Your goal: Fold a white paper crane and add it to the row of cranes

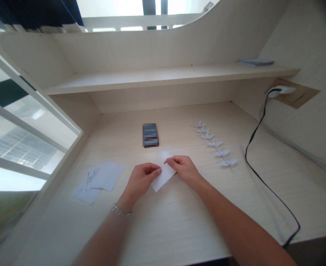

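Between my two hands, a small piece of white paper (162, 178) with a pointed lower corner is held just over the desk. My left hand (144, 180) pinches its left edge between thumb and fingers; a bracelet circles that wrist. On the upper right edge, my right hand (183, 169) grips the paper with thumb and forefinger. Whether the paper is one layer or folded I cannot tell. Off to the right, several folded white paper cranes (214, 143) stand in a slanting row. Loose sheets of white paper (107, 176), some with printed writing, overlap at the left.
A dark phone-like object (150, 135), its face pixelated, lies behind my hands. A black cable (258, 174) runs from a plug (280, 91) in the wall socket down the desk's right side. Above the desk (163, 229), a shelf (151, 79) holds a flat item (256, 62).
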A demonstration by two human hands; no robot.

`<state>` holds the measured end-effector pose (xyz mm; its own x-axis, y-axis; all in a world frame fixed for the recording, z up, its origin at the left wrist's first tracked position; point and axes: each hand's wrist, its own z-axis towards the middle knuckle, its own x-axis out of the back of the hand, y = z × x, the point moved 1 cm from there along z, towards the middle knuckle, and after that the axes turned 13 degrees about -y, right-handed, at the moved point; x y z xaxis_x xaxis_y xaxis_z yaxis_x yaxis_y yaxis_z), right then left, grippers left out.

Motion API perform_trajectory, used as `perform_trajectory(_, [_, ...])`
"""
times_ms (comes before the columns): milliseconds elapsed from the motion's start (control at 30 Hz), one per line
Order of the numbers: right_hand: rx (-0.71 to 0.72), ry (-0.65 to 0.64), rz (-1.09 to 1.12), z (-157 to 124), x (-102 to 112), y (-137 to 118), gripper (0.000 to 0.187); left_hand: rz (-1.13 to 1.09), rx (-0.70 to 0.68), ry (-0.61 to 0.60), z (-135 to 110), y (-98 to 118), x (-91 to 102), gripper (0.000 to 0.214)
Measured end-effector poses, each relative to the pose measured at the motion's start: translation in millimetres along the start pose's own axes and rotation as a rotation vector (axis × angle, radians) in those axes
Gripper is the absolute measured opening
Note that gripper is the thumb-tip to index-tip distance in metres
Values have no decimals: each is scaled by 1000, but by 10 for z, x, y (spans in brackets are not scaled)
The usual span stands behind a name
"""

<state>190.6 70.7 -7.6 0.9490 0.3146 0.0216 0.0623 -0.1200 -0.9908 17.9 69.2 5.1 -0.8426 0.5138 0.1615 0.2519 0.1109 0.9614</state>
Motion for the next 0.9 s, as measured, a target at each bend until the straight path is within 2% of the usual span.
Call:
perform_trajectory(100, [-11,3,86,6,30,-2,35,15,-21,81,12,-42,34,27])
perform_trajectory(167, [-14,-59,87,-6,28,-18,31,12,-16,116,18,-53,66,26])
perform_trajectory(267, [-17,-124,62,-39,-13,-48,25,-32,-19,89,13,-38,69,25])
perform_trajectory(367, [-14,-144,68,-60,-54,-64,24,-73,-43,15,-6,-6,35,25])
perform_trajectory(467, [-8,-146,93,-62,-61,-69,25,-81,-53,-10,-26,22,16,25])
perform_trajectory(633, [8,-110,171,-69,-40,-92,24,-117,-43,-5,-43,61,15,27])
perform_trajectory(900, [26,-128,284,-94,-40,-104,20,-130,-54,95,-68,72,18,21])
